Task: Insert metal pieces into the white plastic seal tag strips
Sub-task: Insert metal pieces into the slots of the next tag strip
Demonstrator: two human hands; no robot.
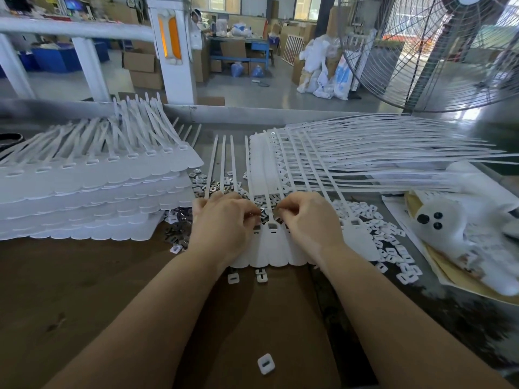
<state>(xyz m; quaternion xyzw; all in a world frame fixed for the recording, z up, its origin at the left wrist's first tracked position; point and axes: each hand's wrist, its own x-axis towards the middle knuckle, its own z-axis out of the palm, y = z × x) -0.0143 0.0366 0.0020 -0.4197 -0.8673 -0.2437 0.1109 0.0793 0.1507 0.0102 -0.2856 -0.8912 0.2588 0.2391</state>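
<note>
A joined strip of white seal tags point(271, 252) lies flat near the middle of the table point(84, 290), its rounded tag ends toward the near edge and its thin tails running toward the far edge. Sockets at the tag necks show small grey inserts; one sits at the strip's centre between the two hands.

The left hand point(224, 220) rests on the left part of the strip, fingers curled down at the neck row. Whether it pinches a metal piece cannot be told; the fingertips are hidden. The right hand point(306, 217) rests on the right part of the strip, fingers likewise curled toward the same row, contents not visible.

Loose metal pieces point(179, 234) lie scattered just left of the strip and under the hands. Small white plastic caps point(390, 242) are heaped to the right of the strip; two lie just beside the strip's near edge, and a single one point(265, 363) lies apart near the table's near edge.

A tall stack of tag strips point(92, 197) occupies the left side of the table. A second stack point(351, 158), tails fanned toward the right edge, sits beyond the hands toward the far edge. A white soft toy point(449, 220) lies at the right edge. A large standing fan point(438, 51) stands beyond the table's far right corner.
</note>
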